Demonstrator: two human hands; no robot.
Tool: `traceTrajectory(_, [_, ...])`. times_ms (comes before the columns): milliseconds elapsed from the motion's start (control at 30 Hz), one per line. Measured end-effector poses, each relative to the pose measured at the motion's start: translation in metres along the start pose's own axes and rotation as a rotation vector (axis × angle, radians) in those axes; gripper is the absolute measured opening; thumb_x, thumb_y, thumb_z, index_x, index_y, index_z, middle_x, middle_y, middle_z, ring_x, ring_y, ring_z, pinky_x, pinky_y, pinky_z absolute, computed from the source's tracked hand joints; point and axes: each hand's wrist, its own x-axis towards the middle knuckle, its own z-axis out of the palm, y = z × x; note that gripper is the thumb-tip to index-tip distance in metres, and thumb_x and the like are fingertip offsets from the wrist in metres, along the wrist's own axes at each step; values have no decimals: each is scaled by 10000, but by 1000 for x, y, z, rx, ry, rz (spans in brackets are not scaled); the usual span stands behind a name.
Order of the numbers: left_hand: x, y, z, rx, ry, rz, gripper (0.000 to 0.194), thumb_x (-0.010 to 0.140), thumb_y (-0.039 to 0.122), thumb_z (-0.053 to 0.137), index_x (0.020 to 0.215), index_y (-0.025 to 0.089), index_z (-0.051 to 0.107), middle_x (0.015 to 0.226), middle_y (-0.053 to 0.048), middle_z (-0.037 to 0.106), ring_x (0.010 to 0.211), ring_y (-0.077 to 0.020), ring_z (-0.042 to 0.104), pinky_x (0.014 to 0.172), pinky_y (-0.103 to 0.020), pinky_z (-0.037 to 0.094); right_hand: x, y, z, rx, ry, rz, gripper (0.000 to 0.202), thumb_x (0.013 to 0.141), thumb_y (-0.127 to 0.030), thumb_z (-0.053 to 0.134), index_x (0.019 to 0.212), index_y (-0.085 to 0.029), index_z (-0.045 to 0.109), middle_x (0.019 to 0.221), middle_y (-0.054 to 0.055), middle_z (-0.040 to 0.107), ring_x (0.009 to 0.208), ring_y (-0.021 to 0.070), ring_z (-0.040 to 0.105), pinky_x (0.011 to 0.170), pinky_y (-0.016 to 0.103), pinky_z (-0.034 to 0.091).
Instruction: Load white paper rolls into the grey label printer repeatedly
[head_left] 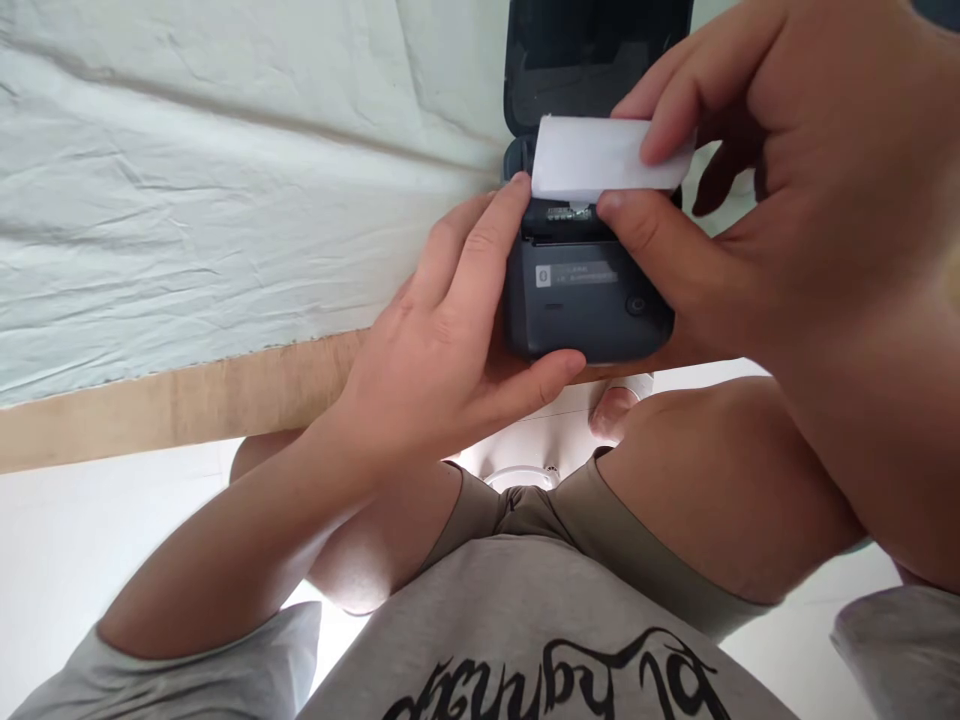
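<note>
A dark portable thermal printer (585,310) sits at the table's edge with its lid (596,60) tipped up at the back. On its front are a small label with a Bluetooth mark and a round button. My right hand (720,170) pinches a white paper roll (585,155) between thumb and fingers, over the printer's open compartment. Whether the roll touches the compartment floor, I cannot tell. My left hand (442,330) grips the printer's left side, thumb along the front edge and a fingertip by the roll's left end.
A pale, wrinkled cloth (225,200) covers the table, leaving a strip of bare wooden edge (187,395) along the front. My legs are below that edge, above a light floor (97,530).
</note>
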Motion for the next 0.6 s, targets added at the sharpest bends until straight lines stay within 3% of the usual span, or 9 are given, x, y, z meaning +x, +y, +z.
traceTrajectory(267, [0, 4, 1, -9, 41, -21, 939, 1090, 703, 670, 1845, 326, 259, 1813, -124, 464, 1685, -444, 484, 1360, -644, 505, 6, 4, -9, -84, -66, 61, 327, 915, -453, 529, 1077, -191, 638, 1176, -49, 705, 1183, 100, 649, 1071, 341, 449])
traceTrajectory(500, [2, 3, 4, 15, 18, 15, 1003, 1072, 671, 672, 1849, 260, 190, 1822, -198, 420, 1665, -448, 507, 1270, -599, 595, 10, 6, -10, 0, -73, 92, 320, 870, -454, 598, 1056, -231, 732, 1137, -46, 740, 1013, 68, 610, 1058, 343, 443])
traceTrajectory(600, [1, 3, 4, 3, 14, -4, 1013, 1060, 686, 686, 1853, 284, 200, 1822, -183, 430, 1661, -466, 505, 1260, -624, 596, 11, 11, -2, 75, -17, 81, 317, 877, -450, 643, 1037, -202, 757, 1172, -45, 760, 1015, 48, 648, 932, 274, 449])
